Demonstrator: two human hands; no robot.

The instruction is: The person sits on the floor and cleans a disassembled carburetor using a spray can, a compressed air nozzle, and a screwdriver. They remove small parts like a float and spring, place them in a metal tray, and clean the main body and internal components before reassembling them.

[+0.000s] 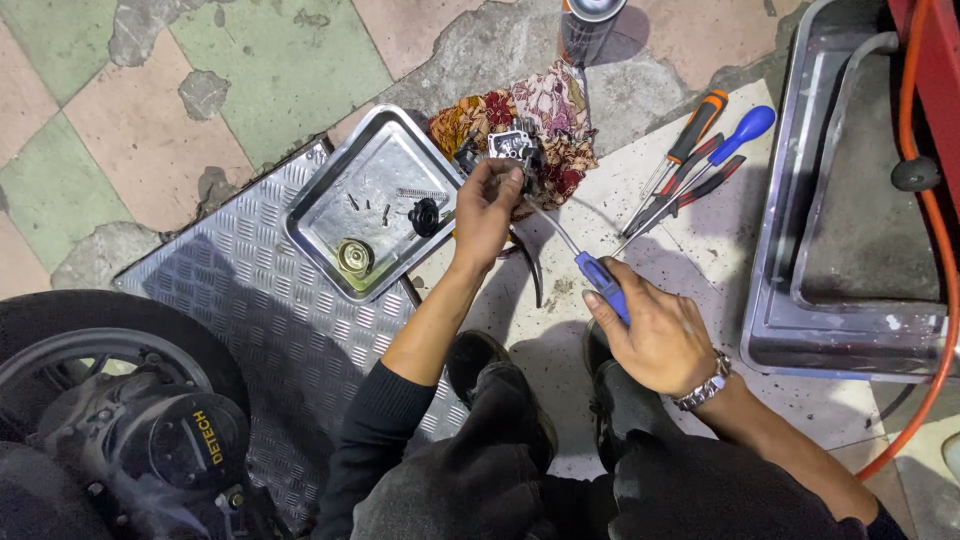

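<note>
On the floor, above a pale tile: left hand (487, 205) closed around a small dark metal engine part (515, 150); right hand (655, 330) wrapped shut on a blue-handled screwdriver (601, 283).

Screwdriver shaft runs up-left from the right hand, tip at the part, contact point hidden by the fingers. Part is held just over a patterned floral rag (545, 115). Left of the left hand, a steel tray (335, 170) sits on checker plate (250, 300), holding a black knob (426, 216), a brass-coloured round piece (354, 257) and small screws. Spare screwdrivers (700, 160), orange- and blue-handled, lie right of the rag. Wheel (90, 400) at lower left. Wristwatch (703, 385) on right wrist.
</note>
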